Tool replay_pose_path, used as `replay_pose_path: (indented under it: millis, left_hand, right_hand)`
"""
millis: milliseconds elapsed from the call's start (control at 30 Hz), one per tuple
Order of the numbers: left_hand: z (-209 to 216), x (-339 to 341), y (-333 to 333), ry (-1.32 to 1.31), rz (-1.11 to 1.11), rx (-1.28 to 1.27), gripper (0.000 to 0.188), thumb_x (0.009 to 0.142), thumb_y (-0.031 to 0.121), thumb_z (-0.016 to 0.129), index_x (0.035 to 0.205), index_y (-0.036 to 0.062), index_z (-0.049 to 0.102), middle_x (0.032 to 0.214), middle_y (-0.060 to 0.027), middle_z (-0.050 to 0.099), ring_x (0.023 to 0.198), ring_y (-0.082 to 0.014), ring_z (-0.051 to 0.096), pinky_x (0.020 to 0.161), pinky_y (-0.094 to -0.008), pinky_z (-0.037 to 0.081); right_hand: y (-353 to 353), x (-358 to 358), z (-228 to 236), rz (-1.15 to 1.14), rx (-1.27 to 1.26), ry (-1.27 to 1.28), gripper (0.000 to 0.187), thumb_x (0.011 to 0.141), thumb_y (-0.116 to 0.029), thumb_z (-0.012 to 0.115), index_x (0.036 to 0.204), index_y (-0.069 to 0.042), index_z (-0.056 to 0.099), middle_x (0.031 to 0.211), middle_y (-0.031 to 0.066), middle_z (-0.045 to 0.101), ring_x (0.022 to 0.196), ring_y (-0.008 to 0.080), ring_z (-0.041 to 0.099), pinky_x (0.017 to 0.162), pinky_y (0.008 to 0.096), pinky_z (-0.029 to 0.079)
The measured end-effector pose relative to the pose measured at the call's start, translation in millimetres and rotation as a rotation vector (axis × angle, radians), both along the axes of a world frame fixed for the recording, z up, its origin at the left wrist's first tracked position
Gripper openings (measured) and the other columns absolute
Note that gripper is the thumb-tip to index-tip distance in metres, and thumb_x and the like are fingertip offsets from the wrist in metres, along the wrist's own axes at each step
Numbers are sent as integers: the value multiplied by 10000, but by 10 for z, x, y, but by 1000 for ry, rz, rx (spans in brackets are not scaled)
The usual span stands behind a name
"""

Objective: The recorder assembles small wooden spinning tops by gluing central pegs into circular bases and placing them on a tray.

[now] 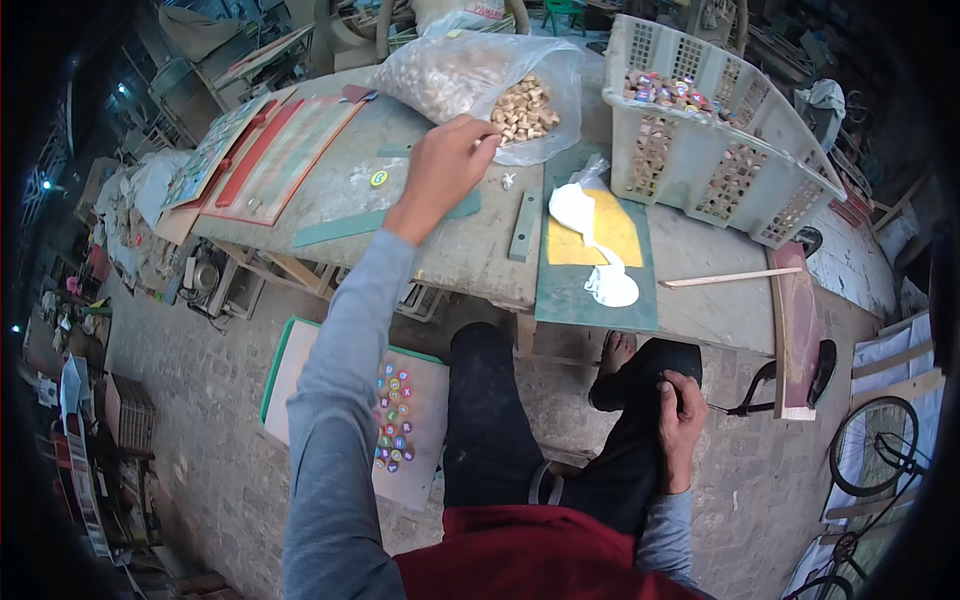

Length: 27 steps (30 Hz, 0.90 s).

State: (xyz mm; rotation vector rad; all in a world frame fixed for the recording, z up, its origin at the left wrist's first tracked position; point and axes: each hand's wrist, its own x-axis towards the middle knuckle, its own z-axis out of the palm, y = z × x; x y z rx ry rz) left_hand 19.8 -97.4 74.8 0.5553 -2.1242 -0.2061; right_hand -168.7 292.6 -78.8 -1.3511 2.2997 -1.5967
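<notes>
My left hand (447, 160) reaches across the worn table (450, 250) to the mouth of a clear plastic bag (470, 75). The bag holds several small wooden cubes (525, 108), and my fingertips pinch together right at them; whether a cube is between them is hidden. My right hand (682, 420) rests on my right knee with its fingers curled and nothing in it. A green-and-yellow board (597, 260) with a puddle of white glue (598, 245) lies in front of me. A wooden stick (730, 278) lies to its right.
A white plastic crate (720, 150) of coloured and wooden pieces stands at the table's right. Long coloured boards (265, 150) lie at the left. A board with round coloured stickers (395, 418) leans by my left leg. A bicycle wheel (880, 445) is at the lower right.
</notes>
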Motion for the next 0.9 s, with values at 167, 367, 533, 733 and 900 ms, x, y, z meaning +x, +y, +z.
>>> replay_pose_path:
  millis: [167, 367, 533, 733, 900]
  left_hand:
    - [41, -677, -549, -171, 46, -57, 206, 883, 200, 625, 967, 41, 725, 966, -148, 708, 881, -342, 683, 774, -455, 528]
    - [-62, -1143, -818, -428, 361, 16, 247, 829, 267, 655, 942, 62, 734, 965, -169, 718, 920, -360, 688, 791, -480, 541]
    - [-151, -1211, -823, -383, 389, -47, 258, 791, 296, 685, 923, 84, 749, 914, -163, 727, 889, -358, 696, 781, -467, 548]
    - [68, -807, -577, -41, 147, 371, 291, 723, 246, 717, 903, 20, 747, 835, -161, 732, 761, -292, 708, 717, -354, 545]
    - [-8, -193, 144, 247, -81, 695, 251, 822, 187, 668, 972, -14, 675, 794, -28, 658, 721, -103, 596, 648, -256, 456]
  right_hand:
    - [26, -22, 4, -6, -51, 7, 116, 884, -14, 610, 975, 15, 677, 797, 126, 627, 717, 233, 601, 674, 320, 469]
    - [65, -66, -15, 2, -79, -50, 124, 878, -3, 603, 973, 10, 683, 763, 114, 627, 693, 215, 613, 645, 313, 470]
    - [94, -80, -17, 14, -101, -78, 143, 877, 13, 600, 990, 9, 688, 767, 106, 638, 698, 212, 622, 649, 313, 478]
    - [113, -102, -76, 27, -97, -82, 138, 884, 0, 606, 994, 9, 690, 767, 104, 641, 698, 206, 620, 633, 308, 475]
    - [123, -79, 243, 40, -100, -236, 140, 888, -27, 613, 996, 0, 698, 789, 89, 671, 721, 206, 630, 750, 322, 485]
